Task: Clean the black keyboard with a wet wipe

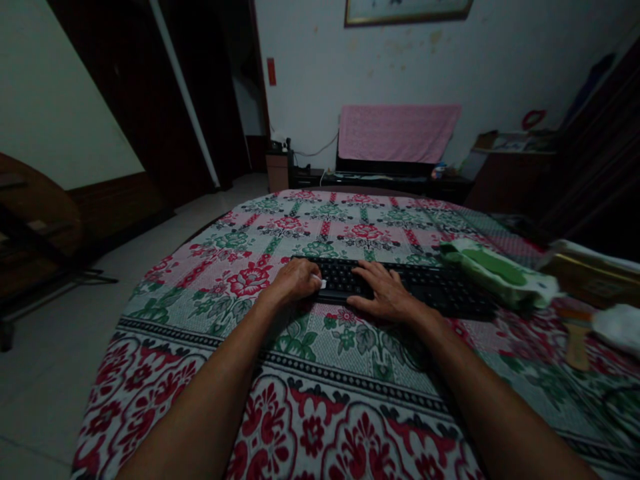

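Forearms (pixel 215 380) cross the worktop (pixel 200 293); the left grip (pixel 299 277) pinches a white scrap (pixel 323 284) over the keyboard (pixel 430 285); the right grip (pixel 384 293) rests there, released.

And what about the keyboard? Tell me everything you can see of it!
The keyboard is long, black and plastic-looking, with rows of small keys too dark to read. It lies keys-up on the flowery tablecloth. The left hand, a small white thing in its grip, covers part of its left end; the right hand rests spread over its middle. A green-and-white pack hides its far right corner; whether they touch is unclear.
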### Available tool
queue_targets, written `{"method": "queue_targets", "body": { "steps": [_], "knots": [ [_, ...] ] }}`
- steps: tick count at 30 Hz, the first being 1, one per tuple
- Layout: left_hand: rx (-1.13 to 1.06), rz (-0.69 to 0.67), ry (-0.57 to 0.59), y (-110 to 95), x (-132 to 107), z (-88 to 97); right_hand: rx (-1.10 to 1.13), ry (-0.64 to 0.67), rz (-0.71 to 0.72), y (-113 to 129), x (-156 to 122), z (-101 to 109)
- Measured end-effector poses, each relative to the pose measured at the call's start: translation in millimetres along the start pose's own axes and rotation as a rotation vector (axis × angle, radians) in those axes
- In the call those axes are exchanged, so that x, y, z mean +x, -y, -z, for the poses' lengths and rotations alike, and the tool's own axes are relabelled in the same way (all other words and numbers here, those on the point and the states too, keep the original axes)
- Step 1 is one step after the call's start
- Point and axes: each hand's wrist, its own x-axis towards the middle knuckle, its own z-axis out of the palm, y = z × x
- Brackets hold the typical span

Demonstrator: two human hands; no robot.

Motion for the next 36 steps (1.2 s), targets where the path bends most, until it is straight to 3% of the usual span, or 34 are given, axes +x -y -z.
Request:
{"method": "queue_targets", "body": {
  "steps": [17,23,30,36],
  "knots": [
    [0.112,0.118,-0.184,-8.1,8.7,-19.9,-0.002,-0.015,0.004,0.6,0.2,0.2],
    [0.113,0.065,-0.156,-8.0,10.6,-21.6,-0.004,-0.012,0.005,-0.1,-0.4,0.4],
    [0.145,0.097,-0.223,-7.3,12.8,-26.9,-0.016,-0.017,0.007,1.2,-0.3,0.8],
    [0.161,0.065,-0.206,-9.0,16.2,-26.6,-0.008,-0.011,0.004,0.7,0.2,0.6]
  ]
}}
